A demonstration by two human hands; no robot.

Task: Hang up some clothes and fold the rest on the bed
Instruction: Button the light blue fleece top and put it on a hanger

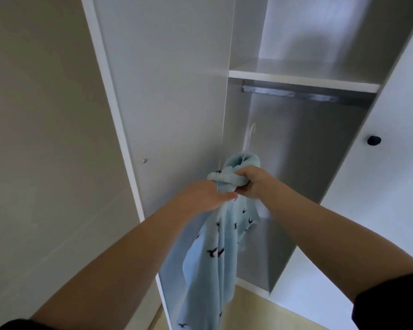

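While the light-blue garment (221, 236) with small dark bird prints hangs before the open wardrobe (177, 91), the right hand (250, 182) grips its bunched collar, fingers curled tight round the cloth. A white hanger hook (250, 136) rises from the collar, well below the rail (296, 94) under the shelf (303, 80). The left hand (206, 196) touches the cloth just beside the right. One finger lies straight and the others are hidden, so whether it pinches I cannot tell.
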